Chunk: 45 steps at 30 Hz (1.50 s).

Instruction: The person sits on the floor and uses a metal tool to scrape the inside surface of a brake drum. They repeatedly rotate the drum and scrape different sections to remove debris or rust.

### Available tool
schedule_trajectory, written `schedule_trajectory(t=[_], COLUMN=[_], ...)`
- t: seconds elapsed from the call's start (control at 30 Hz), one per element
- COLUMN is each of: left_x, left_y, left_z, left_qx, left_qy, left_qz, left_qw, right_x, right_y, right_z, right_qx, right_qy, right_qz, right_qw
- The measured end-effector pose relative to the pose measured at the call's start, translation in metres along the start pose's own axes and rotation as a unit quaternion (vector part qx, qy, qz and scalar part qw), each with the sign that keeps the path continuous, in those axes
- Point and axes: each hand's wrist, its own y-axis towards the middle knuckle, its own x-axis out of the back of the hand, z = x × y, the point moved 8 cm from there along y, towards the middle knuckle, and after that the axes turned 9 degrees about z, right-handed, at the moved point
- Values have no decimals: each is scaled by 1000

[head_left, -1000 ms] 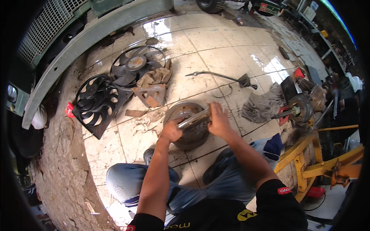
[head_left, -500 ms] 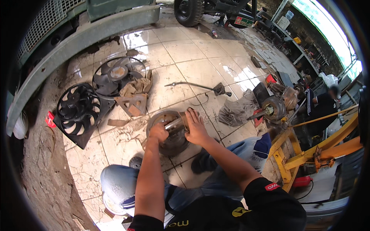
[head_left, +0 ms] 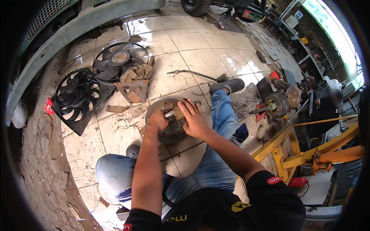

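A round, dark, greasy metal part (head_left: pixel 171 138) like a brake drum rests on the tiles between my legs. Across its top lies a shiny metal cylinder (head_left: pixel 169 114). My left hand (head_left: pixel 157 120) is closed around the cylinder's near-left end. My right hand (head_left: pixel 195 121) lies over the other side, its fingers stretched out against a thin brown curved piece (head_left: pixel 179 111) that touches the cylinder. What that piece is made of, I cannot tell. The palm and part of the round part are hidden beneath my hands.
Two black radiator fans (head_left: pixel 77 102) and a rusty triangular bracket (head_left: pixel 133 91) lie left. Ahead is a thin rod (head_left: pixel 192 73). A grey rag (head_left: pixel 246 101), a greasy hub assembly (head_left: pixel 275 104), a yellow metal frame (head_left: pixel 285 161) and another person (head_left: pixel 323 109) are to the right.
My right leg has stretched forward, bringing the shoe beside the rod and rag. My right hand has shifted slightly left over the cylinder with the brown piece; my left hand still grips it.
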Motion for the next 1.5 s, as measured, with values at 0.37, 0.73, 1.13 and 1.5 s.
schedule_trajectory(t=[0.37, 0.73, 1.13, 1.5], left_x=[4, 2, 10, 12], left_y=[-6, -12, -12, -18], left_z=[4, -2, -8, -11], left_qx=[0, -14, -43, 33], left_qy=[-4, -13, -7, 3], left_qz=[-35, 13, -29, 80], left_qw=[999, 1000, 999, 996], right_x=[-2, 1, 0, 4], right_y=[7, -5, 5, -2], right_z=[22, -14, -11, -1], right_qx=[101, -10, 30, 94], right_qy=[-35, 11, 8, 63], right_qz=[-64, -56, -97, -104], right_qw=[992, 998, 995, 988])
